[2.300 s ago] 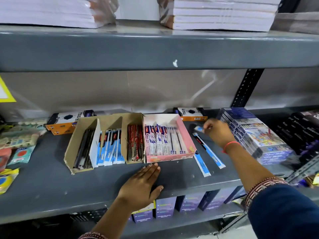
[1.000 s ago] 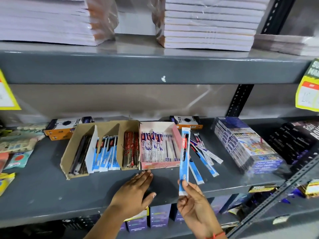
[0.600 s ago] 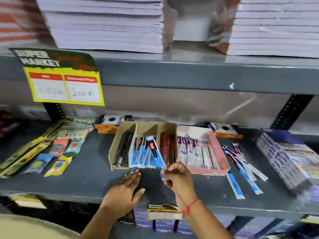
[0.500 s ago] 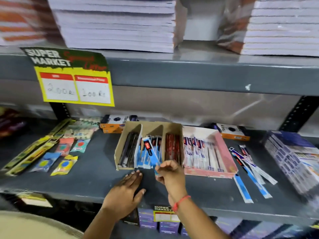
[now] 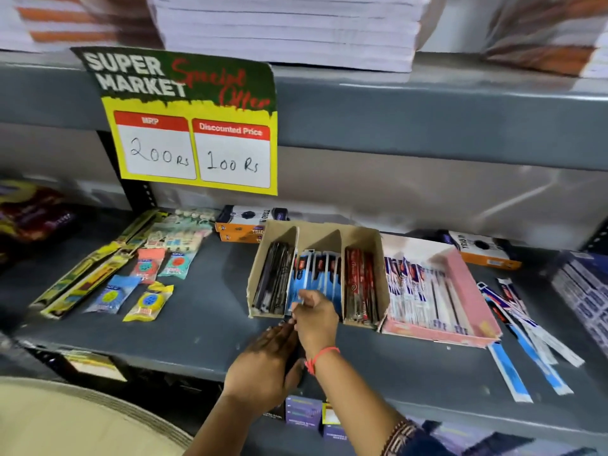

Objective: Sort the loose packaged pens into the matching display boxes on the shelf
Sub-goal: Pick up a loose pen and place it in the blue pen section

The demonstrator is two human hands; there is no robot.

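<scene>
The step in hand looks like seating one blue-and-white packaged pen [image 5: 297, 296] in the middle compartment of the brown cardboard display box [image 5: 316, 274], among the other blue packs already standing there. The right hand [image 5: 316, 319] is at the front edge of that compartment, its fingers pinched shut on the lower end of the pack, wrist bent down and forearm reaching in from the lower right, a red thread around the wrist. The left hand [image 5: 263, 363] lies flat and open on the grey metal shelf [image 5: 197, 327] just in front of the box, holding nothing, and seems to steady the person.

The next move probably calls for pushing the pack fully down between its neighbours and letting go without dragging the others forward, then reaching right for the loose blue-and-white packaged pens [image 5: 526, 340] lying on the shelf beside the pink cardboard display box [image 5: 460, 291]. Black packs fill the left compartment, red ones the right
</scene>
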